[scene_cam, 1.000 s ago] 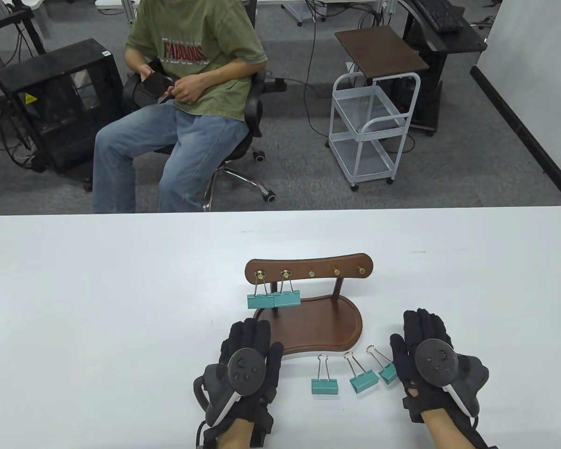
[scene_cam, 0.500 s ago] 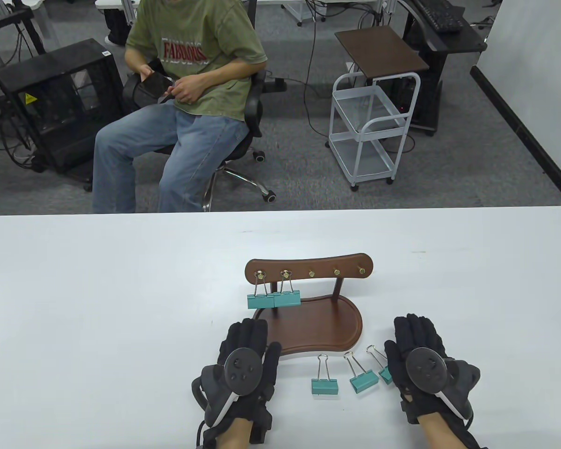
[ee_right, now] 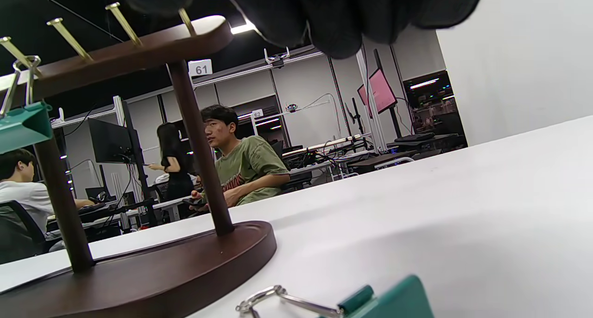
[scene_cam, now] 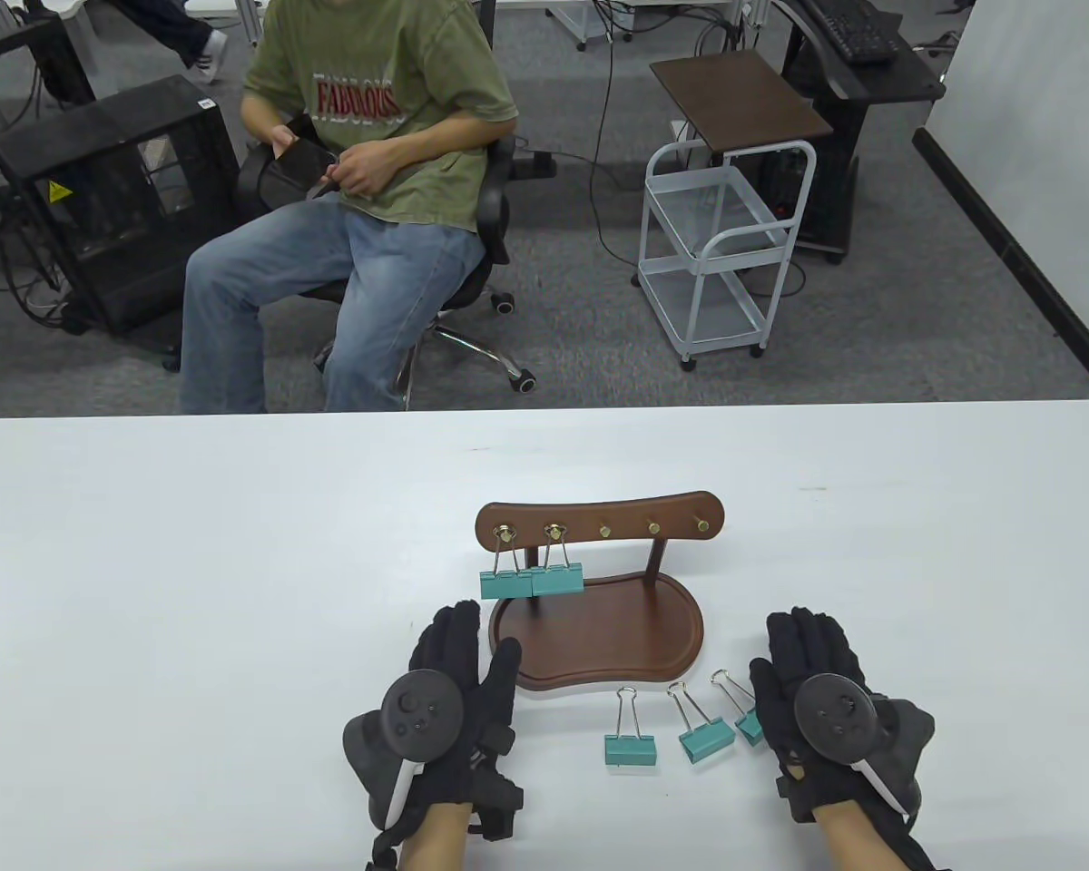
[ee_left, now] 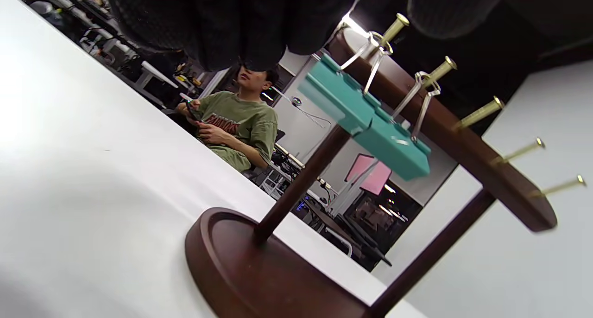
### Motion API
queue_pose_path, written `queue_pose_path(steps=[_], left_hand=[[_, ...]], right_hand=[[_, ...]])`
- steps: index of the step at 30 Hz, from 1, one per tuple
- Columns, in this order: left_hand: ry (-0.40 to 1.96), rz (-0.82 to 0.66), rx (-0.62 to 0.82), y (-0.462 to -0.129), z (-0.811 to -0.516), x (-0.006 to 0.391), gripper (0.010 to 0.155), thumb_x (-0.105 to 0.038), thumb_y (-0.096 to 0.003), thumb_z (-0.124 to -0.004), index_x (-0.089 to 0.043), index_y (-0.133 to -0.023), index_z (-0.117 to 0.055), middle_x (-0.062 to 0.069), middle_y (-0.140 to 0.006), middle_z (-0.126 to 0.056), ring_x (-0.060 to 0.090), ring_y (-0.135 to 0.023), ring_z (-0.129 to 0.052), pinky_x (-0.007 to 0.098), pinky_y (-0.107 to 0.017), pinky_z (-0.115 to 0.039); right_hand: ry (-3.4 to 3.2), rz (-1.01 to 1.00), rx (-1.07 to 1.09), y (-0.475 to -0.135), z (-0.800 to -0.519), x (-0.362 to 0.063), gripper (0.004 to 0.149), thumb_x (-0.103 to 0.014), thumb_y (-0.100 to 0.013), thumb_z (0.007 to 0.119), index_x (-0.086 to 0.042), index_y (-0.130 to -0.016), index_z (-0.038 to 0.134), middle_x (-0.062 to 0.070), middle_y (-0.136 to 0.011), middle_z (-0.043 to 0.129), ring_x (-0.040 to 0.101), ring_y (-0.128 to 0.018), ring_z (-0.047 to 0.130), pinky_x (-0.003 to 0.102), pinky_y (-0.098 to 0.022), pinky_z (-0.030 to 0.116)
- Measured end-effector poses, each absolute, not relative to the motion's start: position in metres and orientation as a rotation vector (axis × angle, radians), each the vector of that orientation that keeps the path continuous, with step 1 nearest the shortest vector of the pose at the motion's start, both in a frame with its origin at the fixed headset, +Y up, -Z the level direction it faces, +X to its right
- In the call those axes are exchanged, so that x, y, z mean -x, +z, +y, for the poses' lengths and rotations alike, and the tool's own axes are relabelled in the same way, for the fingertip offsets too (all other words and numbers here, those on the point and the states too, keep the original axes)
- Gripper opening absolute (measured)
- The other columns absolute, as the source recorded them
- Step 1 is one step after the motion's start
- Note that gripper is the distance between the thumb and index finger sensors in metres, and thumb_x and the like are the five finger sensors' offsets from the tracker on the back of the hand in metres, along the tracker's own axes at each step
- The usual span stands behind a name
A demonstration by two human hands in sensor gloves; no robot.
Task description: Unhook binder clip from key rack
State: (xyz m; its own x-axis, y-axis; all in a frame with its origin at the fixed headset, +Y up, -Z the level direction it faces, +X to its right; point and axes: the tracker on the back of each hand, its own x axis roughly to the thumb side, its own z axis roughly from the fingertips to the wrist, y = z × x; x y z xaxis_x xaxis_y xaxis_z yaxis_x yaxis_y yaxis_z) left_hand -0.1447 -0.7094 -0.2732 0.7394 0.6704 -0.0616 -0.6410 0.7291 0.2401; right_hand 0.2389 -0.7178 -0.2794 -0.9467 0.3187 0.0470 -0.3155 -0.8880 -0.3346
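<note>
A dark wooden key rack [scene_cam: 599, 524] with brass pegs stands on a kidney-shaped base [scene_cam: 599, 640]. Two teal binder clips [scene_cam: 532, 581] hang side by side from its two leftmost pegs; they also show in the left wrist view [ee_left: 366, 118]. My left hand [scene_cam: 458, 667] lies flat on the table, fingers extended, just left of the base's front edge and below the hanging clips, holding nothing. My right hand [scene_cam: 808, 649] lies flat to the right of the base, empty. The rack's other pegs [scene_cam: 653, 526] are bare.
Three teal binder clips lie on the table in front of the base: one in the middle [scene_cam: 631, 739], one to its right [scene_cam: 703, 733], and one [scene_cam: 744, 717] partly under my right thumb. A seated person [scene_cam: 372, 181] is beyond the table's far edge.
My left hand has shifted left, off the base's front corner. My right hand has drawn slightly left and back. The clips have not moved.
</note>
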Motion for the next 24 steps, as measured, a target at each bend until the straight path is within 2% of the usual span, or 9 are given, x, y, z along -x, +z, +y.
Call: queue_pose_path(steps=[6, 9, 13, 20, 24], left_hand=[[1.019, 0.217, -0.177, -0.282, -0.716, 0.159, 0.082, -0.079, -0.0507, -0.048, -0.028, -0.114, -0.056, 0.007, -0.119, -0.065, 0.037, -0.107, -0.071, 0.054, -0.073, -0.068], [1.135, 0.232, -0.171, -0.292, -0.721, 0.160, 0.084, -0.080, -0.0503, -0.047, -0.027, -0.115, -0.057, 0.008, -0.119, -0.065, 0.039, -0.107, -0.070, 0.055, -0.073, -0.069], [1.202, 0.224, -0.124, -0.309, -0.726, 0.155, 0.081, -0.077, -0.0523, -0.056, -0.027, -0.116, -0.053, 0.008, -0.120, -0.063, 0.039, -0.107, -0.070, 0.055, -0.073, -0.070], [1.321, 0.111, 0.094, -0.332, -0.734, 0.144, 0.079, -0.063, -0.0552, -0.066, -0.028, -0.120, -0.036, 0.009, -0.126, -0.045, 0.039, -0.113, -0.054, 0.058, -0.076, -0.062], [1.324, 0.110, 0.112, -0.335, -0.737, 0.142, 0.077, -0.057, -0.0551, -0.069, -0.030, -0.119, -0.036, 0.007, -0.123, -0.050, 0.037, -0.110, -0.060, 0.056, -0.075, -0.064]], right_hand=[[2.739, -0.480, 0.026, -0.280, -0.717, -0.241, 0.060, -0.051, -0.040, 0.063, -0.022, -0.092, 0.061, 0.013, -0.100, 0.064, 0.040, -0.090, 0.060, 0.051, -0.064, 0.061], [2.720, -0.481, 0.031, -0.280, -0.716, -0.243, 0.060, -0.051, -0.040, 0.063, -0.022, -0.092, 0.061, 0.014, -0.100, 0.064, 0.040, -0.090, 0.060, 0.051, -0.064, 0.061], [2.694, -0.478, 0.044, -0.280, -0.716, -0.247, 0.060, -0.051, -0.040, 0.063, -0.022, -0.092, 0.061, 0.014, -0.099, 0.064, 0.040, -0.090, 0.060, 0.051, -0.064, 0.061], [2.631, -0.460, 0.087, -0.281, -0.717, -0.257, 0.060, -0.051, -0.040, 0.063, -0.021, -0.092, 0.061, 0.015, -0.099, 0.065, 0.041, -0.090, 0.060, 0.051, -0.064, 0.061], [2.607, -0.458, 0.104, -0.281, -0.717, -0.260, 0.060, -0.051, -0.040, 0.063, -0.021, -0.092, 0.061, 0.015, -0.099, 0.065, 0.041, -0.090, 0.060, 0.051, -0.064, 0.061]])
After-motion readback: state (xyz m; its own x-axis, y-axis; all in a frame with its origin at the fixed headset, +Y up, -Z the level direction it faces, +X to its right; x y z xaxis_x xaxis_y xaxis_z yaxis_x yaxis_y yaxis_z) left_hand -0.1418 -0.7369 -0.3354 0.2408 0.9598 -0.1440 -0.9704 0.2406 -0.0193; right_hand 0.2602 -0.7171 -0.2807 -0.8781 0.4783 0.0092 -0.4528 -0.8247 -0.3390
